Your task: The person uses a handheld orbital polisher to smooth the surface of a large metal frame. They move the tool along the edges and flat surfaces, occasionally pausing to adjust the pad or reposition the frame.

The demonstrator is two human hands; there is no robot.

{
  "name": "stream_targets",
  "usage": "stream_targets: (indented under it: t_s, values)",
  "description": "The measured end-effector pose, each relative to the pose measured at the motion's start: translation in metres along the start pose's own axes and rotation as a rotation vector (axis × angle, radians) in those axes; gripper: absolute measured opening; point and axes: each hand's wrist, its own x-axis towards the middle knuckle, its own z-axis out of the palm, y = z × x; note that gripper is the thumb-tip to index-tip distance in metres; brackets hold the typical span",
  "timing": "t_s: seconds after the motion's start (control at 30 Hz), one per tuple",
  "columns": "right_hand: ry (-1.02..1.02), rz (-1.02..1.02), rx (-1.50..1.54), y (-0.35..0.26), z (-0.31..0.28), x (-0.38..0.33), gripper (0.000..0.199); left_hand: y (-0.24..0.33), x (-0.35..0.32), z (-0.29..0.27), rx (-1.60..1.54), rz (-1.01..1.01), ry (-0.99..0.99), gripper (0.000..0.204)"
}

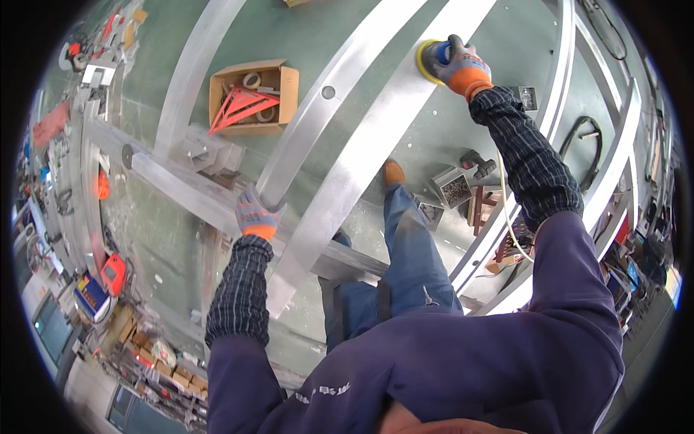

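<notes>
head view shows me a green workshop floor (318, 43) under long aluminium beams (376, 137), with a cardboard box (254, 96) holding tape rolls and a red triangular piece. my right hand (463, 66) is closed around a yellow-padded sander (428, 61) pressed on the far beam, and my left hand (254, 214) clasps the nearer beam's edge. clutter at the rim is too warped to make out.

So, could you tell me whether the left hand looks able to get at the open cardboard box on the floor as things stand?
Probably not without stooping: the left hand grips a metal bar, and the cardboard box lies on the floor beyond and below the metal frame.
</notes>
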Motion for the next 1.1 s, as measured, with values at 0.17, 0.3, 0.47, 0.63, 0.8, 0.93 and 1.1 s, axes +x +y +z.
stream_targets:
  t_s: [0.17, 0.3, 0.47, 0.63, 0.8, 0.93, 1.1]
  values:
    - [-0.293, -0.328, -0.079, -0.045, -0.002, -0.083, 0.085, 0.015, -0.004, -0.013, -0.027, -0.154, -0.124, 0.11]
    - [-0.241, -0.408, -0.04, -0.018, 0.002, -0.083, 0.072, 0.025, -0.002, -0.012, -0.022, -0.225, -0.192, 0.115]
    - [-0.122, -0.183, -0.087, 0.007, -0.033, -0.023, 0.077, 0.028, 0.007, -0.015, -0.032, -0.363, -0.372, 0.125]
    - [-0.163, -0.33, -0.155, -0.011, -0.012, -0.049, 0.079, 0.019, 0.005, -0.008, 0.053, -0.342, -0.323, 0.126]
    - [-0.256, -0.48, -0.151, -0.028, -0.018, -0.081, 0.072, 0.032, 0.007, -0.021, 0.099, -0.421, -0.404, 0.126]
    - [-0.163, -0.355, -0.164, -0.017, -0.041, -0.031, 0.074, 0.051, 0.007, -0.027, 0.111, -0.496, -0.354, 0.119]
    - [-0.198, -0.393, -0.269, -0.043, -0.032, -0.056, 0.082, 0.041, 0.001, -0.022, 0.092, -0.586, -0.288, 0.11]
